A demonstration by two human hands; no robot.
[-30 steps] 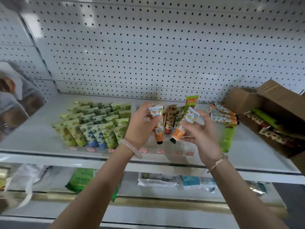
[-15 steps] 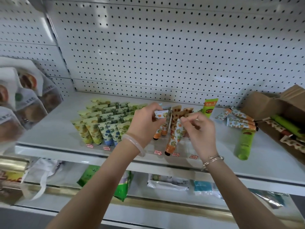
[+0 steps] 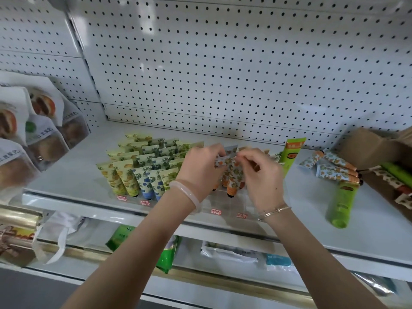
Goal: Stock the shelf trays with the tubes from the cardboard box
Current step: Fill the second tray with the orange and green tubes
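Change: Down they come! A second ago the left hand and right hand each held a tube up, clear of the tray. Now both have sunk onto it and drawn close together at centre frame.
Left grip: Narrow, fingers pinching the flat end of an orange tube that lies nearly level across the fingertips.
Right grip: Also narrow, closed on the top of a second orange tube, which stands cap-down with its orange cap low in the tray's right-hand lanes.
Stocked rows: Tubes fill the tray's left lanes, left of centre, all cap-down. The lanes under the hands look thinner.
View: It has swung, too. Snack bags now show at the left edge, and the box sits further toward the right edge.
Still waiting: Loose tubes lie on the shelf at right, just beside the box. A green tube lies flat below them, and more show inside the box.
Meaning: My call is that the right hand's tube is about seated and the left hand's goes in next, with plenty left to stock.
Watch: The neighbours stand close, so a nudge could tip them.
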